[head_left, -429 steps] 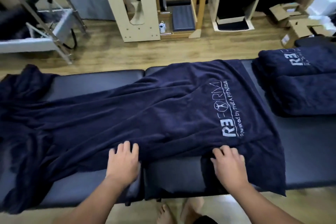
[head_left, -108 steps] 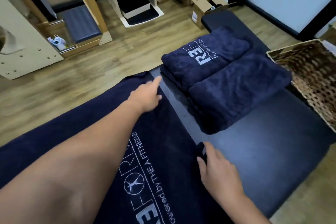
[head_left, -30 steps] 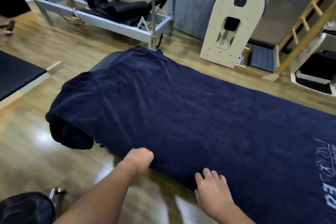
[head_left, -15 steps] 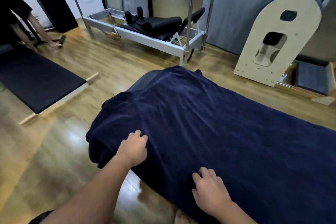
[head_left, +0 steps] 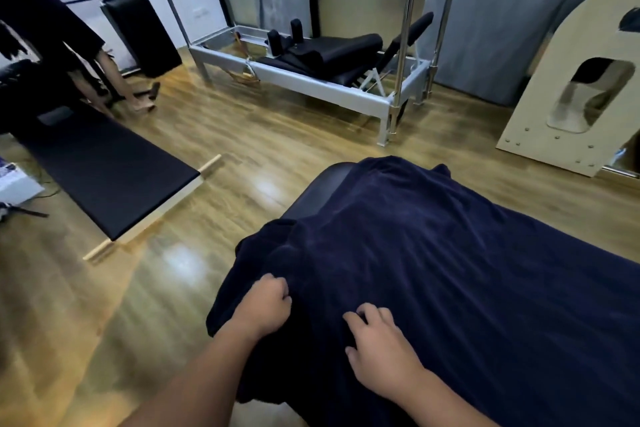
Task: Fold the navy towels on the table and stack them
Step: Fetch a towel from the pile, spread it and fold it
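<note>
— Looking down at the padded black bench (head_left: 323, 184), what lay on it?

— A large navy terry towel (head_left: 450, 270) covered nearly all of it. Only the bench's rounded far corner showed bare, and the towel's near-left end hung bunched over the bench's edge toward the glossy wooden plank floor (head_left: 104, 305).

— Where were the hands relative to that towel?

— Both sat on its near-left end. The left hand (head_left: 265, 307) was at the bunched edge, its fingers (head_left: 277, 288) curled down into the cloth, gathering a fold. The right hand (head_left: 379, 340) rested just beside it on the flatter part, fingers bent and slightly apart, tips pressing into the pile. Whether the right hand actually pinched cloth, I could not tell.

— Were the two hands touching?

— No, a strip of towel showed between them.

— And what stood around the towel?

— Beyond its far end, across the floor, stood a silver metal-framed reformer with black pads (head_left: 311, 69) and upright chrome poles. To the far right of the towel was a pale wooden arched barrel unit with an oval cut-out (head_left: 571, 97). To the towel's left lay a low black padded platform with light wooden rails (head_left: 104, 177). Past that platform, a second person's bare legs (head_left: 110, 80) showed below dark clothing.
</note>
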### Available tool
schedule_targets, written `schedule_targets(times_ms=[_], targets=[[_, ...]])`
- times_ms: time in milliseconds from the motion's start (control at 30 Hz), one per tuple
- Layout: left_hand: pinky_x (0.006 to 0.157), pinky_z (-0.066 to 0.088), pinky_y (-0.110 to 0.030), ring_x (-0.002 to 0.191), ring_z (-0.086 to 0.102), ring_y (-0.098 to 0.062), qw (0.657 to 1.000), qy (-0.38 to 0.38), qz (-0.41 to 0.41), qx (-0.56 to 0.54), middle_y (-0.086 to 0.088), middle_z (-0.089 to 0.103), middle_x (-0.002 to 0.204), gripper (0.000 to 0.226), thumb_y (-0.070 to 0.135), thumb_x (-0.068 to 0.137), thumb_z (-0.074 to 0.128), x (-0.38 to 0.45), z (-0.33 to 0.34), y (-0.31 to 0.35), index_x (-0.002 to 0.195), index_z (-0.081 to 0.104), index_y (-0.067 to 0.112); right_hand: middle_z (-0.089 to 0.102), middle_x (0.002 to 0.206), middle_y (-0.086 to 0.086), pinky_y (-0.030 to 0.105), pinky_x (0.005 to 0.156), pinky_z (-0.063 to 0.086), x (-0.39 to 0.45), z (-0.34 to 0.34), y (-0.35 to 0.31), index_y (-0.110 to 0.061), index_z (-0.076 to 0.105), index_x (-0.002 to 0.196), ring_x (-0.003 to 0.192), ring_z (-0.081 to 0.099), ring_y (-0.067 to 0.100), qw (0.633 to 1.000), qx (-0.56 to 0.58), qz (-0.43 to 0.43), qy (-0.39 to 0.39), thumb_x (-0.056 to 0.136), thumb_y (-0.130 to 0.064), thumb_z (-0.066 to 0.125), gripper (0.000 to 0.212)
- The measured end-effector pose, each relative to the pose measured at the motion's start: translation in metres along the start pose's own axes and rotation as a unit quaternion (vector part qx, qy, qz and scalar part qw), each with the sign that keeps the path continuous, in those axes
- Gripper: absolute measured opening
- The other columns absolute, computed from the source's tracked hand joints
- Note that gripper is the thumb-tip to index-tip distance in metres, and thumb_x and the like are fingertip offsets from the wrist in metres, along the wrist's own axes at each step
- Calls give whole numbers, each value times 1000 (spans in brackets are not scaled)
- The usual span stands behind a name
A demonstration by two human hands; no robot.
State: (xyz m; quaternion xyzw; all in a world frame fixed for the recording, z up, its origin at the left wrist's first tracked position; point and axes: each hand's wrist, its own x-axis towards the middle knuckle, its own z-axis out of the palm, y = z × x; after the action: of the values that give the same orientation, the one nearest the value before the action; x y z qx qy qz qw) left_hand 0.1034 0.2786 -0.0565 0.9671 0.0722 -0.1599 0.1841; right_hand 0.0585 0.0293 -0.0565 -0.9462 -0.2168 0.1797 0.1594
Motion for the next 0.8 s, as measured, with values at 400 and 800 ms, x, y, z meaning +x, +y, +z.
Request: schedule_targets(times_ms=[400,800], targets=[[102,46,-43,122,53,-27,985,-91,71,-127,-4,57,128,38,32,98,52,179,-44,18,134,49,20,50,111,4,41,86,49,122,-10,-94,-17,56,114,105,52,29,996,-4,84,21,91,-35,57,30],[48,44,-28,48,50,-16,915,-270,68,-290,-4,67,99,78,-7,85,52,250,-62,71,136,40,51,56,138,16,47,88,49,227,-25,-129,-34,35,149,115,59,38,948,98,187,-239,99,-66,31,59]])
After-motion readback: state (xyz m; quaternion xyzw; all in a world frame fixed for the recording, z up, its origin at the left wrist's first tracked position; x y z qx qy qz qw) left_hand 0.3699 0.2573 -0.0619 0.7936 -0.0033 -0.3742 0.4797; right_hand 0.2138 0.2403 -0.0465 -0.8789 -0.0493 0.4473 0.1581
